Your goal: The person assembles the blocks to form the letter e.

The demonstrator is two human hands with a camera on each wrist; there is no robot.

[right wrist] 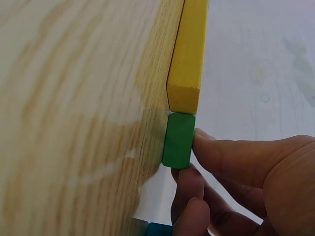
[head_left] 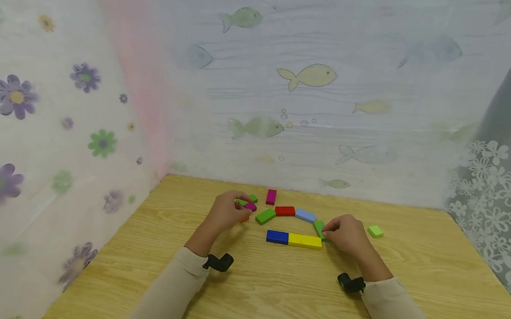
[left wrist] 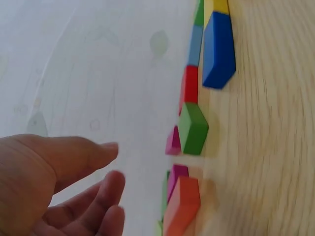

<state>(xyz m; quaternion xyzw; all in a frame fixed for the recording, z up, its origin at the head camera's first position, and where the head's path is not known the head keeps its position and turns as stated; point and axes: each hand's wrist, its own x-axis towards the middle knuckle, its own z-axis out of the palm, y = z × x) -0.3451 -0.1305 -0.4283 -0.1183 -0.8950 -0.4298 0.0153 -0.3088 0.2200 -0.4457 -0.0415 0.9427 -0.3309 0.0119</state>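
My right hand (head_left: 347, 233) pinches a green block (right wrist: 178, 140) between thumb and fingers, at the right end of a curved row. That block's end sits right by the end of a yellow block (right wrist: 186, 73). The left hand (left wrist: 74, 182) has thumb and fingers spread with nothing between them. In the head view the left hand (head_left: 227, 211) is over a small cluster at the left: an orange block (left wrist: 183, 204), a magenta block (head_left: 250, 206) and green ones. The curved row also holds a red block (head_left: 285, 211), a light blue block (head_left: 305, 215) and another green block (head_left: 266, 216).
A dark blue block (head_left: 277, 237) lies end to end with the yellow one, in front of the curve. Behind stands a magenta block (head_left: 271, 196) apart from the row. A lime block (head_left: 375, 231) lies to the right. A patterned curtain (head_left: 310, 133) hangs behind the wooden table (head_left: 273, 294).
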